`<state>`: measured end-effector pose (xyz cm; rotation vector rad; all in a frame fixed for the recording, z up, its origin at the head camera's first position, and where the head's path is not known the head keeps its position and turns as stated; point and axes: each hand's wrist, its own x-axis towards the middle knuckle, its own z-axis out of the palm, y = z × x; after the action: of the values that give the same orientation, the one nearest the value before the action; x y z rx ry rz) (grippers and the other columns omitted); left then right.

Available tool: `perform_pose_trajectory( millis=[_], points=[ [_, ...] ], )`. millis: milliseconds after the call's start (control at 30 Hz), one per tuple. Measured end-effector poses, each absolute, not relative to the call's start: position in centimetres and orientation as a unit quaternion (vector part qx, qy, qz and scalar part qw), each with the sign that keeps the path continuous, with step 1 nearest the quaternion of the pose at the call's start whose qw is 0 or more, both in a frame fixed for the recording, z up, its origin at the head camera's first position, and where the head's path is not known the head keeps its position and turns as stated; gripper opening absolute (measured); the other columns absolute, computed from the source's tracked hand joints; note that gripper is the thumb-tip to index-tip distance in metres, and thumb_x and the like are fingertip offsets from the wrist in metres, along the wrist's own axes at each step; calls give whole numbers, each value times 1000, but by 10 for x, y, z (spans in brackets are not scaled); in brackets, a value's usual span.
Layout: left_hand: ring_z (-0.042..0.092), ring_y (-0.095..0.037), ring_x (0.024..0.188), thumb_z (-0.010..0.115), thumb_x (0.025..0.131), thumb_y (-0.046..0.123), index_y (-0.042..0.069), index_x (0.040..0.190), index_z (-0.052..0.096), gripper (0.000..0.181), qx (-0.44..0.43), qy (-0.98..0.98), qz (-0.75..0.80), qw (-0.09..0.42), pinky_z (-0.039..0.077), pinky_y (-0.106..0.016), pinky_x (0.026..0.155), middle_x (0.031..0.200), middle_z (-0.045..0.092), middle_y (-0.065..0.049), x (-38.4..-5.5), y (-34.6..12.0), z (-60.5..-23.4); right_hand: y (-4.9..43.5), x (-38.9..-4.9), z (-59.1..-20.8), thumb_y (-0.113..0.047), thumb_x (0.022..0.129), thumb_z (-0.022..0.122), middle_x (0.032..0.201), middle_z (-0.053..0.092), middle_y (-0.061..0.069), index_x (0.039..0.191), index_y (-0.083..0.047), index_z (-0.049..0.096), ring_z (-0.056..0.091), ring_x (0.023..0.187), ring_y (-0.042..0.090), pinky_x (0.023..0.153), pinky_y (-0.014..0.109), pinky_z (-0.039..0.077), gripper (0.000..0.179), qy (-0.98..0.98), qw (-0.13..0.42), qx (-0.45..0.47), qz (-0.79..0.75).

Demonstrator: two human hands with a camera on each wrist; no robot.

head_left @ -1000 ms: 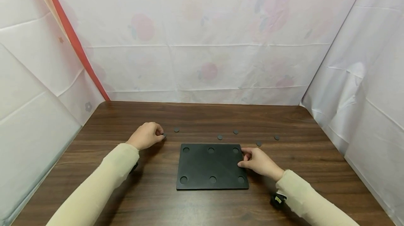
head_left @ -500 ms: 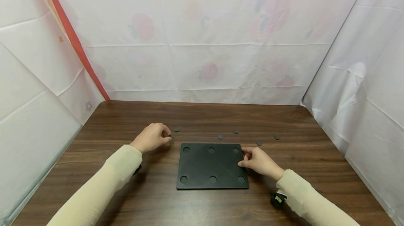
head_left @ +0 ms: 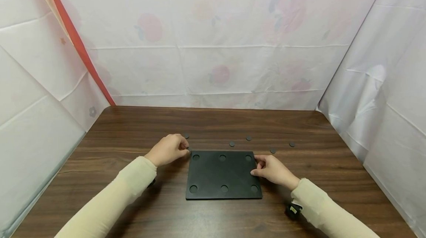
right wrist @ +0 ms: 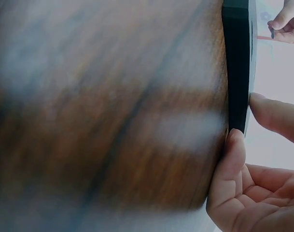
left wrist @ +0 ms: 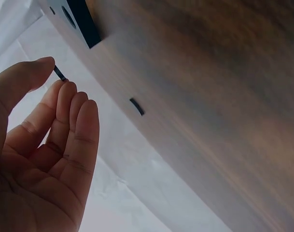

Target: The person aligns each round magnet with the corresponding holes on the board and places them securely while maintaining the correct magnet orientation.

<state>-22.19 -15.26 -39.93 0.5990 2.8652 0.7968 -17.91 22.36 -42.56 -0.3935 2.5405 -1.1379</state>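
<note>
My left hand is just off the far left corner of a black rectangular board. Its thumb and index finger pinch a small dark disc, seen edge-on in the left wrist view. Round recesses line the board's far and near edges, and all show bare. At the board's right side, my right hand grips the edge, thumb on top and fingers against the side. In the right wrist view, the thumb overlaps the board's dark edge.
Beyond the board, several more dark discs lie scattered on the wooden table: one loose disc behind my left hand, others such as the far right disc toward the right. White patterned cloth encloses the back and sides.
My left hand has moved right and slightly nearer with the pinched disc, up to the board's far left corner. My right hand and the board have stayed put.
</note>
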Motion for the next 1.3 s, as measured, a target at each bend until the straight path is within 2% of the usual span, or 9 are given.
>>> perform_pose_trajectory(
  millis=[433,900,1300],
  points=[
    [59,-9,79,72,89,15,9,101,72,14,213,941,256,60,52,-31,74,93,66,1,-218,-139,-404,224,-178,-424,-17,90,71,72,58,3,143,10,40,42,53,10,51,26,36,67,894,165,-136,-393],
    [59,-10,84,73,89,18,12,101,72,14,222,947,226,58,52,-33,77,95,66,2,-217,-132,-407,223,-177,-423,-17,89,71,76,59,3,142,10,41,45,56,11,54,26,38,67,900,160,-134,-384],
    [65,-11,86,73,88,17,11,102,73,15,224,947,218,68,54,-34,79,96,70,1,-218,-130,-409,224,-179,-425,-18,89,72,77,59,3,142,8,41,45,56,11,53,26,38,67,899,159,-133,-386]
  ],
)
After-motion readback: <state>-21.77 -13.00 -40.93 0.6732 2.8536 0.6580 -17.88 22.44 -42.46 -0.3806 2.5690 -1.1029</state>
